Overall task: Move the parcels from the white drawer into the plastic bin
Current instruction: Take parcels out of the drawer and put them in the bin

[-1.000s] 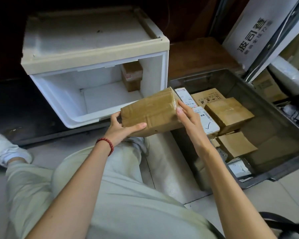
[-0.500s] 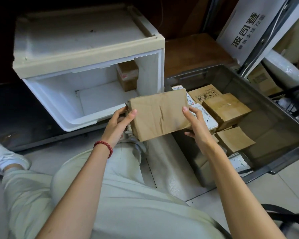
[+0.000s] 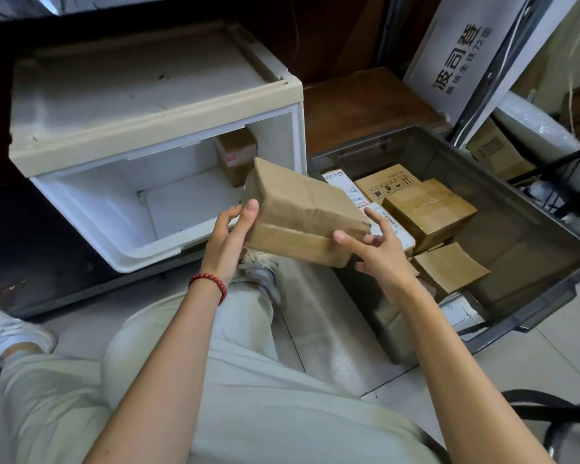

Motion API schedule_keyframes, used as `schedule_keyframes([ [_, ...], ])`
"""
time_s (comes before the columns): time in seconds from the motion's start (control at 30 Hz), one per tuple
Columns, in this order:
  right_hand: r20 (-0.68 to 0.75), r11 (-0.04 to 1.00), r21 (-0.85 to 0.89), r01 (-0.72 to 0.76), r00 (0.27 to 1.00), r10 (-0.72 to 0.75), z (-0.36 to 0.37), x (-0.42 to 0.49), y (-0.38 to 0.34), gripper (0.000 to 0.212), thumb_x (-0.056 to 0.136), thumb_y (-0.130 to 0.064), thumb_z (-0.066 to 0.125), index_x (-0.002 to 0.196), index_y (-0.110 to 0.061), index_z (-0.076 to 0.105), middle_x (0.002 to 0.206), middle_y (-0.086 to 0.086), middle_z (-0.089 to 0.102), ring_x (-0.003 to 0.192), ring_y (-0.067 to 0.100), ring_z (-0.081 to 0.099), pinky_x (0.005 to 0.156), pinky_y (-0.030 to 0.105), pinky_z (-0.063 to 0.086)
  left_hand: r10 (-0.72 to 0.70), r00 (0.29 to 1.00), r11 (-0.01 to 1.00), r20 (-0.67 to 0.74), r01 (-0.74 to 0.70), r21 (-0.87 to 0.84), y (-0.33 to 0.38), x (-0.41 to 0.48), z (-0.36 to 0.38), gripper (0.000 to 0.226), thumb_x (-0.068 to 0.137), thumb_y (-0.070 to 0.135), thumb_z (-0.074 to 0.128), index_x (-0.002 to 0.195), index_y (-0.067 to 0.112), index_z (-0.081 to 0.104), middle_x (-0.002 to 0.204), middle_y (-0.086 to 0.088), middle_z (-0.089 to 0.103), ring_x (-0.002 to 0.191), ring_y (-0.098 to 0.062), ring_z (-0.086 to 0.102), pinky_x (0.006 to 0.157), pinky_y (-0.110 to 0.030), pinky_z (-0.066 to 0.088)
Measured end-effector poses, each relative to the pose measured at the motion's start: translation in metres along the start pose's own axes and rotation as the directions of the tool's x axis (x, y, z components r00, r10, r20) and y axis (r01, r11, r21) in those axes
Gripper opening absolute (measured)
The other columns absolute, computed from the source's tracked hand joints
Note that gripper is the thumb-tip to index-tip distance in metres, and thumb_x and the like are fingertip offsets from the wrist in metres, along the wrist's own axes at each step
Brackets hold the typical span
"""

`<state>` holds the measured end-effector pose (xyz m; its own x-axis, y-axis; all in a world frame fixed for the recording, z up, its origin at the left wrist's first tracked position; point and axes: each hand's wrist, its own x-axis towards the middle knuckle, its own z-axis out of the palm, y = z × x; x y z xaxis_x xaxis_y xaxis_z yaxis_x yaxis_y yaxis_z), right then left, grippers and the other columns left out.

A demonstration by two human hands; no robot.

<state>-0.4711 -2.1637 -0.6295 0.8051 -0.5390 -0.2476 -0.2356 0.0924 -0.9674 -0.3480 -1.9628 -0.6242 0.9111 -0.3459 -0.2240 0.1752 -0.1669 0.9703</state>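
A brown taped parcel (image 3: 298, 209) is held tilted between both hands, in the air between the white drawer (image 3: 91, 209) and the grey plastic bin (image 3: 529, 229). My left hand (image 3: 230, 236) grips its left end, thumb on top. My right hand (image 3: 377, 249) supports its lower right corner, fingers spread. One small brown parcel (image 3: 236, 155) stands at the back right inside the drawer. The bin holds several brown and white parcels (image 3: 429, 209).
The white drawer cabinet top (image 3: 141, 85) overhangs the pulled-out drawer. My bent legs in light trousers (image 3: 215, 380) fill the foreground. A white printed carton (image 3: 462, 55) and more boxes (image 3: 496, 152) lean behind the bin. Black straps (image 3: 556, 410) lie at lower right.
The parcel has turned and tilted in my hands, its far end rising and its seam side now facing me. My right hand has slid under the near right corner.
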Motion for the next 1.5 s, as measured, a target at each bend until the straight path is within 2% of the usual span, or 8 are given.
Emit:
schedule_keyframes([
  [0.2, -0.221, 1.0, 0.001, 0.005, 0.975, -0.005, -0.019, 0.005, 0.003, 0.054, 0.088, -0.051, 0.059, 0.132, -0.022, 0.05, 0.108, -0.001, 0.062, 0.095, 0.009, 0.058, 0.073, 0.027, 0.046, 0.127, 0.987, 0.981, 0.095, -0.139, 0.133, 0.017, 0.008, 0.033, 0.074, 0.052, 0.077, 0.064, 0.108, 0.031, 0.049, 0.113, 0.014, 0.058, 0.107, -0.003, 0.056, 0.089, -0.024, 0.044],
  [0.47, -0.087, 0.989, 0.145, 0.012, 0.996, 0.001, -0.029, 0.011, 0.012, 0.117, 0.05, -0.075, 0.073, 0.147, -0.035, 0.021, 0.151, -0.003, 0.038, 0.136, 0.019, 0.038, 0.114, 0.049, 0.031, 0.262, 0.964, 0.939, -0.037, -0.246, 0.239, 0.042, 0.039, 0.076, 0.064, 0.058, 0.077, 0.067, 0.106, 0.038, 0.051, 0.119, 0.005, 0.055, 0.108, -0.011, 0.055, 0.088, -0.033, 0.052],
  [0.7, -0.17, 0.962, 0.257, 0.089, 0.984, -0.045, -0.056, 0.045, 0.002, 0.102, 0.064, -0.056, 0.076, 0.148, -0.046, 0.018, 0.146, -0.009, 0.044, 0.133, 0.019, 0.043, 0.104, 0.056, 0.039, 0.284, 0.959, 0.895, 0.02, -0.273, 0.352, 0.053, 0.067, 0.127, 0.06, 0.065, 0.082, 0.054, 0.106, 0.039, 0.048, 0.117, 0.005, 0.058, 0.105, -0.016, 0.057, 0.086, -0.042, 0.054],
  [0.8, -0.303, 0.967, 0.237, 0.091, 0.953, -0.015, -0.074, 0.068, 0.002, 0.1, 0.058, -0.069, 0.076, 0.143, -0.04, 0.033, 0.138, -0.007, 0.052, 0.122, 0.017, 0.054, 0.099, 0.049, 0.048, 0.313, 0.948, 0.851, 0.057, -0.307, 0.426, 0.056, 0.079, 0.147, 0.049, 0.077, 0.064, 0.062, 0.106, 0.026, 0.049, 0.113, 0.004, 0.06, 0.098, -0.014, 0.057, 0.079, -0.029, 0.051],
  [0.93, -0.396, 0.961, 0.256, 0.102, 0.918, 0.008, -0.104, 0.103, 0.001, 0.079, 0.072, -0.047, 0.079, 0.136, -0.026, 0.038, 0.133, 0.0, 0.054, 0.114, 0.015, 0.058, 0.099, 0.041, 0.05, 0.261, 0.956, 0.855, 0.132, -0.293, 0.428, 0.063, 0.098, 0.183, 0.055, 0.08, 0.045, 0.07, 0.117, 0.015, 0.043, 0.117, 0.001, 0.06, 0.091, -0.007, 0.052, 0.056, -0.007, 0.039],
  [1.13, -0.508, 0.97, 0.223, 0.092, 0.861, 0.035, -0.135, 0.162, -0.008, 0.083, 0.068, -0.041, 0.084, 0.131, -0.017, 0.034, 0.128, 0.0, 0.052, 0.115, 0.014, 0.055, 0.101, 0.036, 0.048, 0.332, 0.914, 0.818, 0.234, -0.402, 0.411, 0.064, 0.134, 0.225, 0.085, 0.069, 0.044, 0.08, 0.135, 0.034, 0.027, 0.136, -0.001, 0.051, 0.118, -0.022, 0.052, 0.091, -0.035, 0.046],
  [1.33, -0.483, 0.994, 0.093, 0.054, 0.876, -0.003, -0.164, 0.227, -0.009, 0.076, 0.071, -0.042, 0.082, 0.132, -0.016, 0.045, 0.125, -0.002, 0.057, 0.114, 0.016, 0.056, 0.104, 0.04, 0.046, 0.224, 0.942, 0.783, 0.251, -0.327, 0.529, 0.043, 0.168, 0.254, 0.082, 0.071, 0.053, 0.075, 0.139, 0.034, 0.033, 0.138, -0.004, 0.047, 0.127, -0.025, 0.043, 0.098, -0.036, 0.039],
  [1.5, -0.435, 0.998, 0.051, 0.023, 0.901, 0.001, -0.179, 0.259, -0.007, 0.09, 0.077, -0.035, 0.079, 0.142, -0.012, 0.021, 0.149, 0.01, 0.039, 0.129, 0.022, 0.046, 0.109, 0.042, 0.04, 0.194, 0.955, 0.695, 0.225, -0.296, 0.656, 0.023, 0.176, 0.267, 0.072, 0.077, 0.061, 0.064, 0.138, 0.037, 0.032, 0.127, -0.006, 0.054, 0.117, -0.028, 0.049, 0.09, -0.039, 0.044],
])
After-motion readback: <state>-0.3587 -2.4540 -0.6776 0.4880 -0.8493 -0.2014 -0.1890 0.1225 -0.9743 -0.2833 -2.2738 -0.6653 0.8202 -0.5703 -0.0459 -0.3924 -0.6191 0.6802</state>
